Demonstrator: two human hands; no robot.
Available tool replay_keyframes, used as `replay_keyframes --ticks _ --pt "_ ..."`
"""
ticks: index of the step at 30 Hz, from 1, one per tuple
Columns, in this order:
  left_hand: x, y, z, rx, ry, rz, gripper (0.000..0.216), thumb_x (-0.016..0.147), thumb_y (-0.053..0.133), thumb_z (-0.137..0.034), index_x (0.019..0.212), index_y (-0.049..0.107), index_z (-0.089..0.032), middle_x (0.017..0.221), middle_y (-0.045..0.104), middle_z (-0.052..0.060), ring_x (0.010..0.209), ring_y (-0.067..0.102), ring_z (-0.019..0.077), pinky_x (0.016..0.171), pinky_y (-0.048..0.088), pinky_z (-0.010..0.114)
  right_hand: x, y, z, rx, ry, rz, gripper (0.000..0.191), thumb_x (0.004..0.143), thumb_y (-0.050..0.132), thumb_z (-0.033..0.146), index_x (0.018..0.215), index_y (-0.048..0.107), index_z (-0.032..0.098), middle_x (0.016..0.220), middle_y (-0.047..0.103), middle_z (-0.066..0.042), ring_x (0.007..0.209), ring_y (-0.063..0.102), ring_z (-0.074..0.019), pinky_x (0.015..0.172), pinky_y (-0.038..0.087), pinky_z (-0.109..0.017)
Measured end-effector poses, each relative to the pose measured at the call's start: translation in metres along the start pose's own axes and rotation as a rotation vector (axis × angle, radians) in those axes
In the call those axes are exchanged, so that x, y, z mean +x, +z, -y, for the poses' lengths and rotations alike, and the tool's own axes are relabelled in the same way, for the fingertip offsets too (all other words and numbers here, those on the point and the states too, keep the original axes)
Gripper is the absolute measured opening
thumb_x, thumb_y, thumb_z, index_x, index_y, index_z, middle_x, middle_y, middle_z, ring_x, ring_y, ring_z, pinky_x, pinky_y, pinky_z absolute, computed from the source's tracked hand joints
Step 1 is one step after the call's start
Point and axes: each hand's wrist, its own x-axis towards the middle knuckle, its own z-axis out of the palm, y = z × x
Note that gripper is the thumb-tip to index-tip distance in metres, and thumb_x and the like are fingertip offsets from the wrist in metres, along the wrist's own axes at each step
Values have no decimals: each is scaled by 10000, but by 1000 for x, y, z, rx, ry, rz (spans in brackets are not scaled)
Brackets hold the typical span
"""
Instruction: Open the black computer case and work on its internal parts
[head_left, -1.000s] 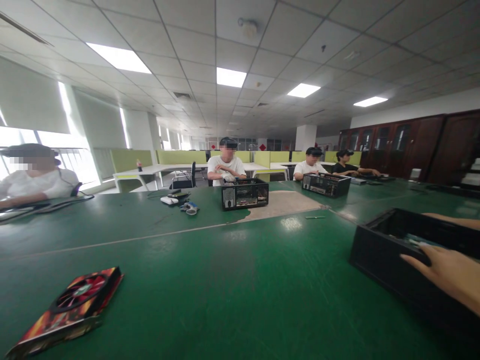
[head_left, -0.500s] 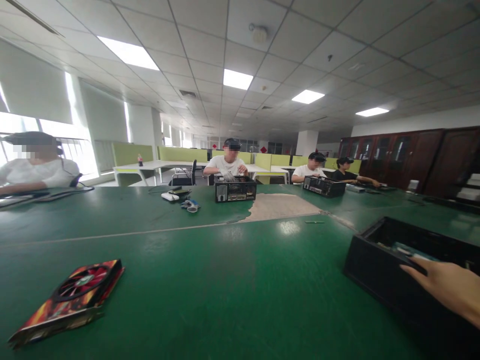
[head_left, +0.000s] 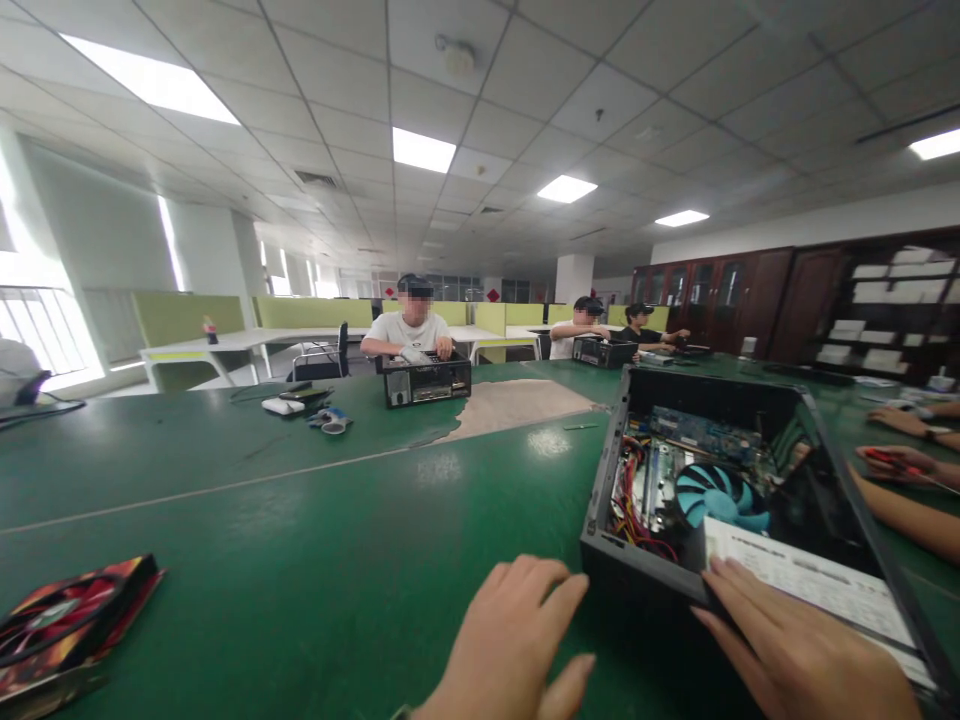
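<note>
An opened black computer case (head_left: 645,580) stands on the green table (head_left: 337,560) at the right, turned toward me. Inside it I see a blue fan (head_left: 716,495), a circuit board, red and yellow wires and a box-shaped power supply (head_left: 810,575) with a white label. My right hand (head_left: 802,640) grips the case's near wall, fingers over the rim by the label and thumb outside. Just left of the case, my left hand (head_left: 502,640) hovers above the table, empty, with thumb and fingers apart. A red and black graphics card (head_left: 67,630) lies at the far left.
Across the table a person (head_left: 412,325) works at another case (head_left: 427,380). Further right are two more people and a case (head_left: 604,350). A co-worker's hands at the right edge hold a red-handled tool (head_left: 892,460). Gloves (head_left: 330,420) lie at the back left.
My view has swung right. The case has been turned and tilted so its inside shows, with my right hand still at its wall. My left hand has come into view.
</note>
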Motion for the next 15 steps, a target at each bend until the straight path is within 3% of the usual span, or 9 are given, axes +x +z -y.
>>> replay_keyframes --ticks 2,3,5,7,11,15 --pt "47 12 -18 45 125 -5 644 837 566 -488 1384 385 -201 1410 490 87 1270 442 270 1068 380 445 -4 -3 2 13 -22 -23 325 918 457 313 899 734 144 934 744 -72 742 701 -163 664 477 -287" --pt "67 19 -23 88 178 12 662 827 574 -501 1366 405 -155 1411 486 118 1308 403 285 1109 321 464 -6 -3 2 19 -31 -28 307 912 470 307 920 731 145 951 742 -67 764 700 -158 690 469 -283" --pt "98 36 -26 172 233 107 497 785 626 -461 1140 581 -116 1172 651 142 1184 527 283 1135 265 460 -8 -1 2 25 -35 -19 292 902 491 312 962 723 145 978 739 -59 793 697 -154 722 457 -279" --pt "115 50 -22 226 244 191 320 766 640 -428 908 632 -141 895 713 106 950 638 247 1112 289 431 -8 2 1 24 4 4 293 896 501 322 985 715 141 999 734 -61 810 695 -162 750 456 -288" --pt "117 58 -14 226 267 206 336 790 597 -507 851 610 -177 815 712 71 811 662 221 1052 337 416 -7 2 0 71 83 -20 276 892 520 316 1012 701 146 1026 728 -52 835 694 -166 794 459 -294" --pt "103 54 -19 204 264 194 343 781 594 -528 825 589 -187 784 711 44 788 667 208 1079 287 429 -19 -1 -3 108 29 -51 295 866 563 337 1064 684 154 1070 717 -39 870 693 -169 823 458 -294"
